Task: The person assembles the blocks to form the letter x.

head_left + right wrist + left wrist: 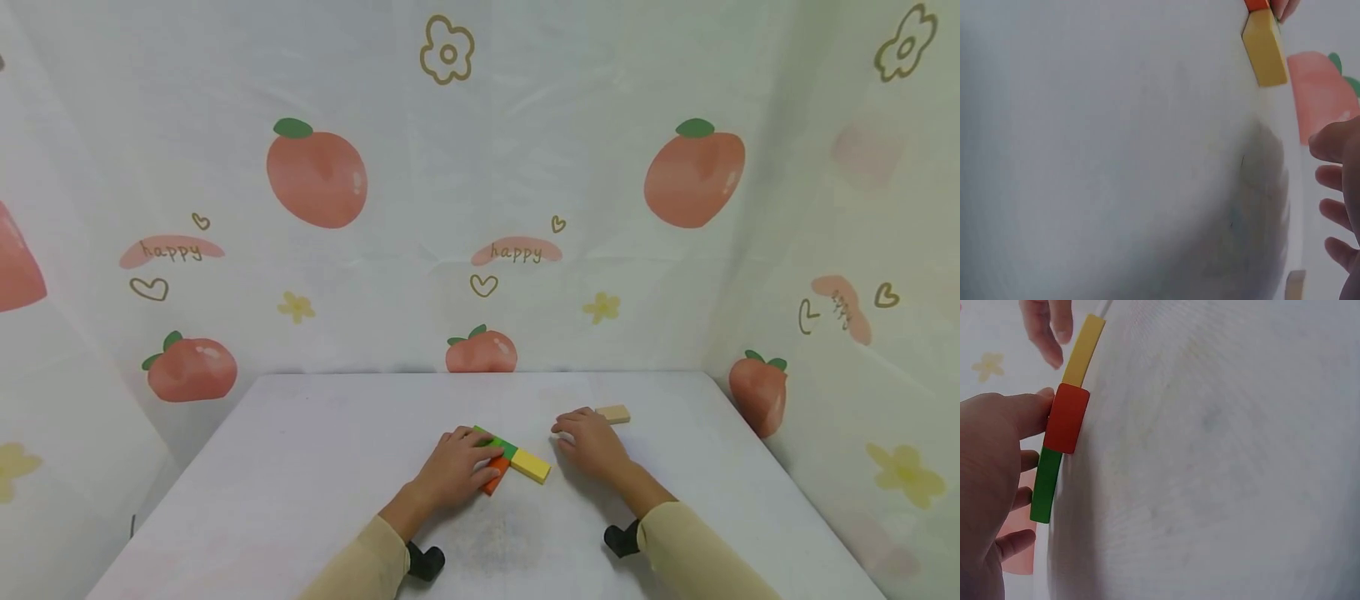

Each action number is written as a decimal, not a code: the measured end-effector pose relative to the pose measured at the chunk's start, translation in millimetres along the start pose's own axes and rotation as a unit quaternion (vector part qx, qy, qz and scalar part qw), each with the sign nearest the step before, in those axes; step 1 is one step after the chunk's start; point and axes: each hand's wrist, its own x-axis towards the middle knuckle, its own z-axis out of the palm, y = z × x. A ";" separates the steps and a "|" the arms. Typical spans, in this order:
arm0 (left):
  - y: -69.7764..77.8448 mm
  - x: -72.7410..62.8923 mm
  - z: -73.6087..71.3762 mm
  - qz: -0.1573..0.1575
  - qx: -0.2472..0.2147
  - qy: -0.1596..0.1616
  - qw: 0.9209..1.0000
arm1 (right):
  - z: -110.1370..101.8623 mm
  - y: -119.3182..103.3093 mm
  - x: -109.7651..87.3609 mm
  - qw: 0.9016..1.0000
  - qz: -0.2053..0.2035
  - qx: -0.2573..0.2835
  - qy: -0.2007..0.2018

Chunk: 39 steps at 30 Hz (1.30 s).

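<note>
My left hand (pixel 453 468) rests over a green block (pixel 507 448) and an orange-red block (pixel 495 479), its fingers spread and partly hiding both. In the left wrist view, the thumb touches the orange-red block (pixel 1067 419), and the other fingers lie along the green block (pixel 1046 485). A yellow block (pixel 531 466) lies end to end with the green one, and the orange-red block angles off toward me. To the right, my right hand (pixel 592 442) hovers over the table with loosely bent fingers and nothing in them. Just behind it lies a plain wooden block (pixel 615 413), partly covered by the hand.
The white table (pixel 300 483) meets a pale printed cloth backdrop (pixel 390 292) along its far edge, with more cloth at both sides. Black pieces, one by the left cuff (pixel 426 562) and one by the right cuff (pixel 621 540), sit at the wrists.
</note>
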 end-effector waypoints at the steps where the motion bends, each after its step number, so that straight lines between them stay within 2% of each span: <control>1: 0.0 0.1 -0.4 0.000 0.001 -0.001 1.000 | 1.2 2.8 -0.6 1.000 0.005 -0.003 0.001; 11: 0.7 1.5 1.5 -0.005 0.003 -0.007 1.000 | 6.0 31.2 -7.9 0.998 0.045 -0.033 0.026; 20: 0.4 1.4 1.0 -0.006 0.013 -0.006 1.000 | -1.1 41.2 -11.5 0.995 0.091 -0.037 0.034; 33: 0.5 2.4 1.0 -0.009 0.009 -0.014 1.000 | 1.7 52.5 -16.8 0.989 0.140 -0.026 -0.043; 39: 1.9 2.4 0.0 -0.017 0.003 -0.017 1.000 | 0.3 56.0 -17.9 0.986 0.155 -0.019 -0.061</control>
